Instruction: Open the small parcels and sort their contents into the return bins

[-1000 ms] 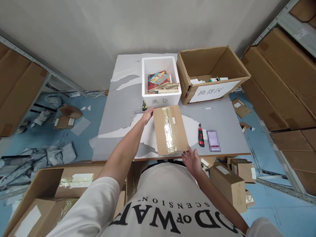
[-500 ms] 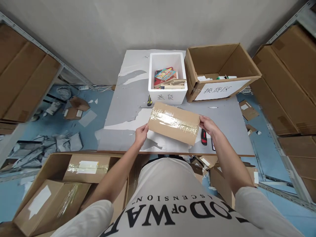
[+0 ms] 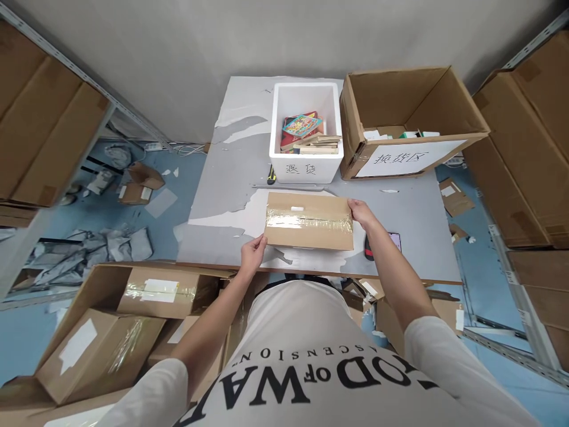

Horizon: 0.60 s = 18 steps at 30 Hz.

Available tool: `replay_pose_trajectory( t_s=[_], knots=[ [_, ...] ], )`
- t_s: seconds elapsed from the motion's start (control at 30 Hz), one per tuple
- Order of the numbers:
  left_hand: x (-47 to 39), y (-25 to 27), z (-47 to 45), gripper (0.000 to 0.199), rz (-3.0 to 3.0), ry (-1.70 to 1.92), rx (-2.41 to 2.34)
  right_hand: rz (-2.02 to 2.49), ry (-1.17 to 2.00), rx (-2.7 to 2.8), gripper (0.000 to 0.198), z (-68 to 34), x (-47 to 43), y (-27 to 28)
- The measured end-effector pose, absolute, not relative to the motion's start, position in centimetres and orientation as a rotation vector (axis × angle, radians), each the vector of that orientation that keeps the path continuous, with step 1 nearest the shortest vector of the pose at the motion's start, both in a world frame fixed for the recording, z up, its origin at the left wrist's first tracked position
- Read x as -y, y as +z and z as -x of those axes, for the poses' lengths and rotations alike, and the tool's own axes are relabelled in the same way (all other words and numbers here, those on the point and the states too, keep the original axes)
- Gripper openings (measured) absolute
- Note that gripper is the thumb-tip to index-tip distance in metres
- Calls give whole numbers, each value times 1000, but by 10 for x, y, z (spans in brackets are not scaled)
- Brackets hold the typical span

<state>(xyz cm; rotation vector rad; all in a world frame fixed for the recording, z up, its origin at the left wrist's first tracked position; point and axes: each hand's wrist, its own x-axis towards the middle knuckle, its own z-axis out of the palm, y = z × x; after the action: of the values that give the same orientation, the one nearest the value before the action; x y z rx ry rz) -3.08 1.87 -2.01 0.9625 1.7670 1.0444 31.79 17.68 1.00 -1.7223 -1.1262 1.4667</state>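
A brown cardboard box (image 3: 311,234), taped along its top with clear shiny tape, is over the table in front of me. My left hand (image 3: 253,254) pinches its lower left corner, and my right hand (image 3: 362,213) grips its upper right corner. Just below my right hand a red and black box cutter (image 3: 368,248) lies on the table, partly hidden by my wrist. Beside it is a phone (image 3: 395,240) with a lit screen, partly behind my forearm. A yellow and black cutter (image 3: 271,174) lies by the white foam box.
The white foam box (image 3: 306,169) with books (image 3: 302,127) stands at the table's back. Right of it is a large open carton (image 3: 351,160) with a handwritten label. A big carton of taped boxes (image 3: 102,350) sits at lower left. Shelves with cartons (image 3: 515,148) flank the table (image 3: 213,243).
The cardboard box has turned from slanting to nearly level with the table edge. My right hand has moved slightly left and up with it. The phone now shows more.
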Motion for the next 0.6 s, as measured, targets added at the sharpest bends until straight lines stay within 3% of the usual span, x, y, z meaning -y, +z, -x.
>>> replay_pose_trajectory(
  t_s=[0.23, 0.47, 0.6],
  knots=[
    [-17, -17, 23, 50, -992, 1118, -1761, 1711, 1150, 1273, 59, -316, -168, -11],
    [-10, -25, 23, 51, -947, 1189, -1689, 1565, 1262, 864, 61, -338, -111, -34],
    [-10, -41, 39, 56, -854, 1193, -1579, 1633, 1256, 1040, 72, -354, -48, -60]
  ],
)
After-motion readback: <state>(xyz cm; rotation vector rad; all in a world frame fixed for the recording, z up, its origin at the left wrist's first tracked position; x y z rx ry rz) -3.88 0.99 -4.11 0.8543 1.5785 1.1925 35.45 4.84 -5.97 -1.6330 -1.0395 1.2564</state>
